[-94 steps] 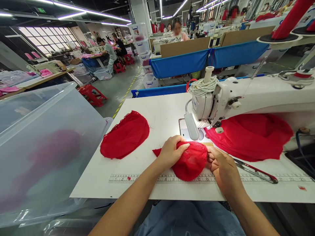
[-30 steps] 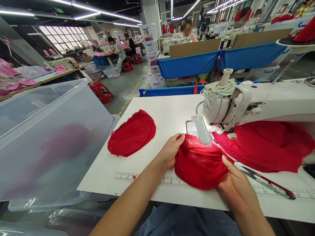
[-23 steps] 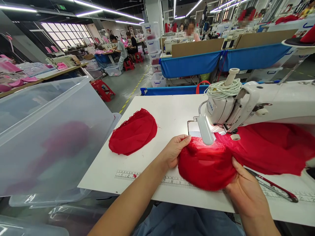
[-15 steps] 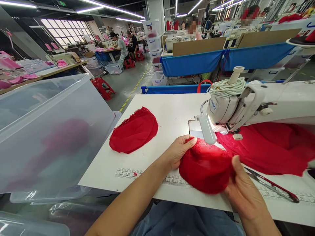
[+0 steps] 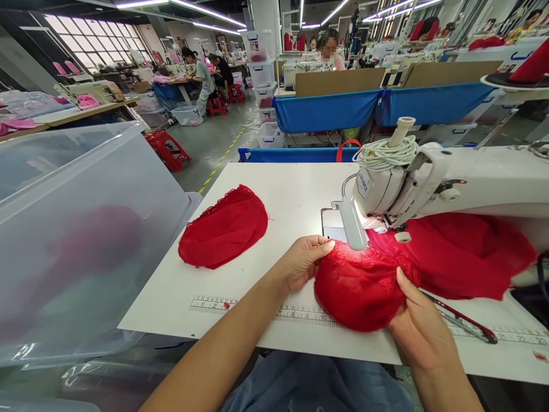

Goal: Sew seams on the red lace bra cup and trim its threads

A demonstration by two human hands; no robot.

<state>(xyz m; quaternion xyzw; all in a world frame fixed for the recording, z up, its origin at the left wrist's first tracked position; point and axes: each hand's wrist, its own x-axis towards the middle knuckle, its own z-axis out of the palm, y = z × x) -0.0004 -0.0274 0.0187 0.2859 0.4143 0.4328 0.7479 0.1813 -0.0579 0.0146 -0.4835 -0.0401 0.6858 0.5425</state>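
Observation:
A red lace fabric piece (image 5: 358, 286) lies on the white sewing table (image 5: 291, 194), right in front of the white sewing machine (image 5: 429, 177), lit by its lamp. My left hand (image 5: 302, 263) pinches the piece's left edge, thumb on top. My right hand (image 5: 418, 326) grips its lower right edge, thumb pressed on the cloth. The top of the piece reaches under the machine head.
A stack of red cut pieces (image 5: 225, 227) lies to the left. A heap of red fabric (image 5: 463, 254) sits under the machine arm. Scissors (image 5: 465, 326) rest near my right hand. A clear plastic bin (image 5: 72, 229) stands at left. Other people work at tables behind.
Both hands have spread the red piece wider and slid it toward the machine head; my right hand shifted from its left rim to its lower right edge.

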